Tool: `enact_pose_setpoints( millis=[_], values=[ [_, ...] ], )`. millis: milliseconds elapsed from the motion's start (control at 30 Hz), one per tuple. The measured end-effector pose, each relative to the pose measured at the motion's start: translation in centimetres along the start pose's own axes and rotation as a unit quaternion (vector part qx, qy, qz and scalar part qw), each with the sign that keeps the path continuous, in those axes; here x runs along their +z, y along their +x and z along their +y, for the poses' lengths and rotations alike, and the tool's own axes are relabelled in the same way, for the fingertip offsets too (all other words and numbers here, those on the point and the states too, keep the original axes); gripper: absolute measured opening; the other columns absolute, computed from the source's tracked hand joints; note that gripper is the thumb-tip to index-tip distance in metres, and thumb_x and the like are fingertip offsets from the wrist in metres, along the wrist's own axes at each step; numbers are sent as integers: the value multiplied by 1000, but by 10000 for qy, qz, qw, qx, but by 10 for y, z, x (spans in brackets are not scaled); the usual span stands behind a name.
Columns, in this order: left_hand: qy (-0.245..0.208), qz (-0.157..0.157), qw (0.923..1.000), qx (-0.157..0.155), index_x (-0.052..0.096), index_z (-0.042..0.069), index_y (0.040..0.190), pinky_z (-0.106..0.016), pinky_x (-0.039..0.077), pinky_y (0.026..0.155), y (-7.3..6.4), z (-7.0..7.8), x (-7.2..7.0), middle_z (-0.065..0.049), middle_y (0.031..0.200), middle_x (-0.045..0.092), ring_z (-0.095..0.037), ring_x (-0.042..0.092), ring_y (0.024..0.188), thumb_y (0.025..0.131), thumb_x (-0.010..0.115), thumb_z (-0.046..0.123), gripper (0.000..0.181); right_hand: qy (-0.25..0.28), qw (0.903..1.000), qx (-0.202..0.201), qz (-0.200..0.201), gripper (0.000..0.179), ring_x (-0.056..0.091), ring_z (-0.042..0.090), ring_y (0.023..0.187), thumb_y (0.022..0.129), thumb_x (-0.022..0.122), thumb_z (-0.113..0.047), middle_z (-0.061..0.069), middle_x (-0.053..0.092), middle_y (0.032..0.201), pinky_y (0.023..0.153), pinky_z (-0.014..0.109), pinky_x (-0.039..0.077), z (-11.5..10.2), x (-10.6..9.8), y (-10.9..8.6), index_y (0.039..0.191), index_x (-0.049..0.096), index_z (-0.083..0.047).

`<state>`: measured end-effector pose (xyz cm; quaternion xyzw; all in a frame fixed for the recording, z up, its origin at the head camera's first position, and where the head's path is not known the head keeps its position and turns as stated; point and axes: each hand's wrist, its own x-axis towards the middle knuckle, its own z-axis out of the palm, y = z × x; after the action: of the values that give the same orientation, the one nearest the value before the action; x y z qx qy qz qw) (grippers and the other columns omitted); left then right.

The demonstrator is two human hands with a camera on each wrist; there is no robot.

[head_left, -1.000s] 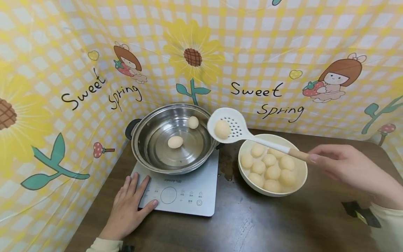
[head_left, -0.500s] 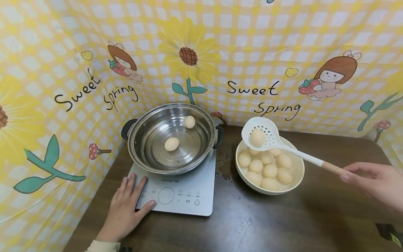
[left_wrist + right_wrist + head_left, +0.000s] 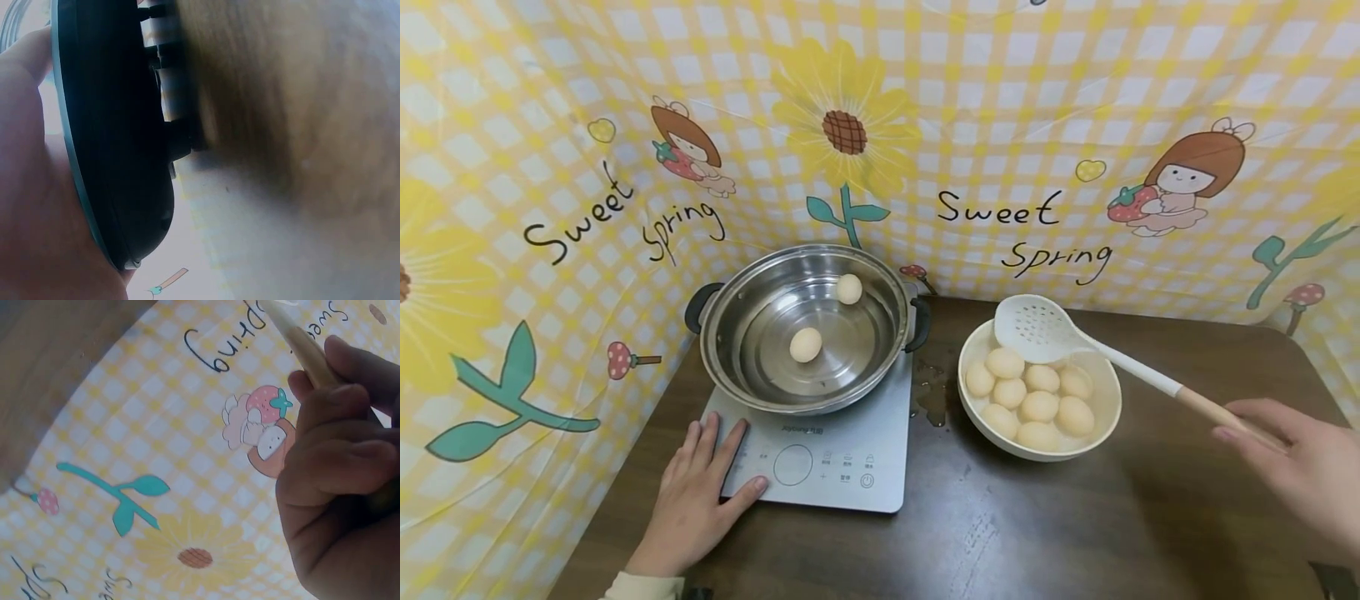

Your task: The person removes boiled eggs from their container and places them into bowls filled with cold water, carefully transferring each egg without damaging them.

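In the head view my right hand (image 3: 1292, 462) grips the wooden handle of a white slotted skimmer (image 3: 1037, 330). The skimmer's head is tilted over the back rim of a cream bowl (image 3: 1113, 417), with no egg on it. Several pale brown eggs (image 3: 1039, 407) lie in water in the bowl. Curled fingers hold the handle (image 3: 310, 357) in the right wrist view. My left hand (image 3: 688, 508) rests with spread fingers on the left edge of a white induction cooker (image 3: 880, 442). On the cooker stands a steel pot (image 3: 730, 367) with two eggs (image 3: 806, 344) in it.
The pot's black side handles (image 3: 917, 325) stick out left and right. Spilled water (image 3: 934, 404) lies on the dark wooden table (image 3: 1000, 533) between cooker and bowl. A yellow checked cloth (image 3: 1000, 83) stands behind and to the left.
My right hand has moved the skimmer rightward from the pot to over the bowl and tilted it. The egg it carried has left its head. My left hand has stayed on the cooker.
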<state>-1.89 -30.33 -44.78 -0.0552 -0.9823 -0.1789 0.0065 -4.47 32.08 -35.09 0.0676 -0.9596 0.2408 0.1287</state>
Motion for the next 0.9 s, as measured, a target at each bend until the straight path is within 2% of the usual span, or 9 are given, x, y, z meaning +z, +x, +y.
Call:
enact_pose_setpoints(
  millis=[100,200,333,467,567,733,767,800,900],
  values=[
    [-20,-46,10000,-33,31,10,159,-70,13,109,0,-1,0,-27,165,7,-45,1,151,97,62,54,83,294,9977,-317,529,26,30,1,35,92,75,-11,-11,51,57,31,19,28,-1,0,1,110,66,7],
    [-29,-50,10000,-33,31,10,159,-70,13,109,0,-1,0,-27,165,7,-45,2,151,96,62,54,83,567,9945,-446,758,23,30,-1,34,91,75,-7,-13,50,56,31,18,28,-3,-1,1,107,67,8],
    [0,22,10000,8,33,9,159,-71,15,108,-1,-1,-1,-28,164,8,-46,3,151,96,63,53,83,543,9973,-240,438,22,29,1,33,92,75,-7,-15,47,54,30,19,28,-5,-3,-1,110,67,2],
    [-33,32,10000,13,33,9,159,-71,15,108,-1,-1,-1,-28,165,8,-45,2,151,96,63,53,82,122,9996,-229,74,26,27,0,34,93,74,-15,-13,42,52,30,20,27,-6,-2,-3,114,67,-2],
    [-81,5,10000,6,32,9,159,-70,13,109,-1,-1,0,-27,165,7,-45,2,151,97,63,53,82,-74,9998,-207,4,28,27,2,35,94,74,-19,-13,42,52,30,20,27,-5,-1,-3,116,67,-2],
    [-122,-28,9999,19,31,9,159,-70,12,110,0,-1,0,-26,165,6,-44,1,151,97,63,53,83,417,9990,88,97,26,29,5,35,93,74,-11,-10,47,53,31,23,27,-4,-2,0,115,66,1],
    [-128,-35,9999,20,30,9,160,-70,12,110,0,-1,0,-26,165,5,-44,0,151,97,63,53,83,513,9985,161,76,22,29,6,36,94,74,-11,-9,47,53,31,23,27,-4,-2,0,114,68,-6],
    [-124,-40,9999,19,30,9,160,-71,12,110,0,-1,0,-26,165,5,-44,0,151,97,62,53,83,593,9980,192,59,21,29,6,36,94,74,-11,-7,47,53,30,24,27,-4,-3,2,113,68,-6],
    [-107,-27,9999,30,31,9,160,-71,12,109,0,-1,0,-27,165,5,-44,0,151,97,62,53,83,579,9970,411,-301,18,37,3,44,96,71,-17,-1,62,62,37,27,30,-9,-7,8,113,68,-12]
  ],
)
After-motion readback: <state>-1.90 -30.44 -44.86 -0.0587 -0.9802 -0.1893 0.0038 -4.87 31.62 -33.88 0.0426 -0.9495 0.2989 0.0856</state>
